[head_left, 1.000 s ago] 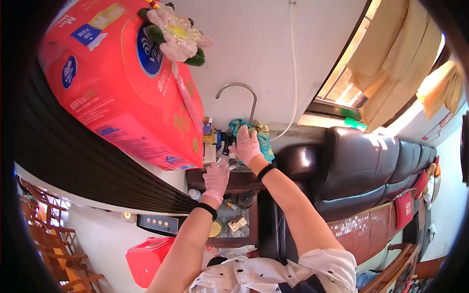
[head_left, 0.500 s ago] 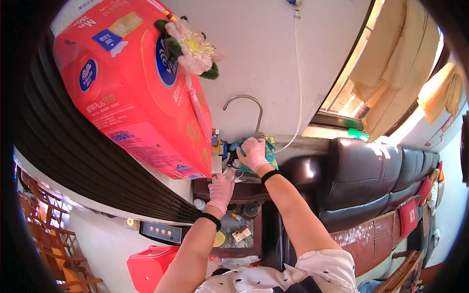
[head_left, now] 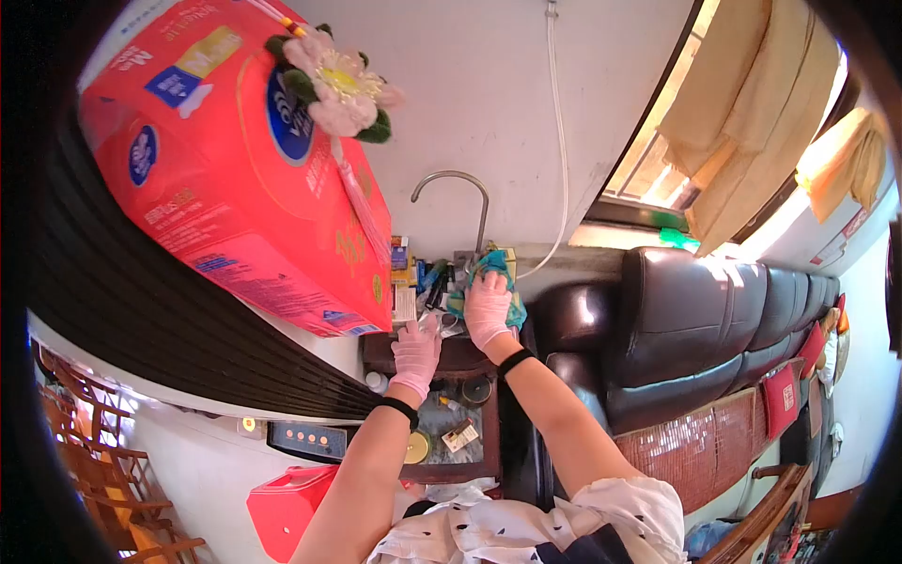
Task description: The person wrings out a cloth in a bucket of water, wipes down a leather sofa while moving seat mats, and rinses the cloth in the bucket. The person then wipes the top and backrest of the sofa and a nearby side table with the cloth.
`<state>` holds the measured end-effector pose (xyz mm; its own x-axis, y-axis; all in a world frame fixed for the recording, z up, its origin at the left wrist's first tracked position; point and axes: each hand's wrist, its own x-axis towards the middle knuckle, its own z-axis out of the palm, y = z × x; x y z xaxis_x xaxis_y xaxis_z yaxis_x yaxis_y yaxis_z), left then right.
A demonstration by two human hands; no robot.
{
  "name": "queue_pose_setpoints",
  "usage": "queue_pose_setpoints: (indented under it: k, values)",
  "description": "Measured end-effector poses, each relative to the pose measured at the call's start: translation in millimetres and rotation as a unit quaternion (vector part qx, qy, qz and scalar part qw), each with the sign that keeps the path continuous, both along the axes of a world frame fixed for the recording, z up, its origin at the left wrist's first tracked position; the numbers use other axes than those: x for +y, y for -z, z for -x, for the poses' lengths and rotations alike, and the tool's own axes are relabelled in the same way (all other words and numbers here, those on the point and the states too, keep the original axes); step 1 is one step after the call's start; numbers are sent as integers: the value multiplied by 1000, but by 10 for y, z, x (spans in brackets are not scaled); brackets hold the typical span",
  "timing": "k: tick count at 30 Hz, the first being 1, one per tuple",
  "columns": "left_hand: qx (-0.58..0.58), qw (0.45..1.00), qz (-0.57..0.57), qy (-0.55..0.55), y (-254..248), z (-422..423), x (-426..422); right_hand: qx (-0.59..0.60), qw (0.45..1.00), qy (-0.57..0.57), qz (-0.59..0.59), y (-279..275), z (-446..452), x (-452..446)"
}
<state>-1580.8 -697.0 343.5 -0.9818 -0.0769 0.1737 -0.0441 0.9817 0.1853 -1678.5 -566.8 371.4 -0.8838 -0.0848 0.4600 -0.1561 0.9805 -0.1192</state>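
Note:
Both my hands wear thin pinkish gloves and a black band at the wrist. My right hand [head_left: 489, 305] presses closed fingers onto a crumpled teal cloth [head_left: 520, 314] on the back of the small dark table, by the foot of the curved metal faucet pipe [head_left: 485, 211]. My left hand [head_left: 416, 350] is at the clutter's front edge, its fingers partly apart and no held thing visible. Just behind it are a small white box [head_left: 404, 303] and dark, pen-like items [head_left: 436, 289]. A thin white loop [head_left: 453, 326] lies between the hands.
A big red tissue pack [head_left: 254, 188] with a flower ornament [head_left: 343, 89] hangs at upper left. Dark leather sofas [head_left: 695, 338] line the right. Below my hands, a marble-topped surface [head_left: 442, 428] holds a round yellow lid [head_left: 417, 447] and a small box [head_left: 460, 436].
My right hand has moved down from beside the pipe's foot onto the cloth. My left hand has drawn away from a clear, crinkled thing. The whole view has shifted slightly.

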Motion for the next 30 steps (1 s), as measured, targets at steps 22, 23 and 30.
queue_pose_setpoints:
  k: [22,23,30]
  values:
    - [-9,1000,-15,16,49,25,-36,101,948,-147,263,-316,161,63]
    - [-10,1000,-16,11,32,26,-47,97,963,-92,235,-362,28,122]
    - [19,1000,4,5,12,8,4,-45,955,-225,185,-147,122,348]
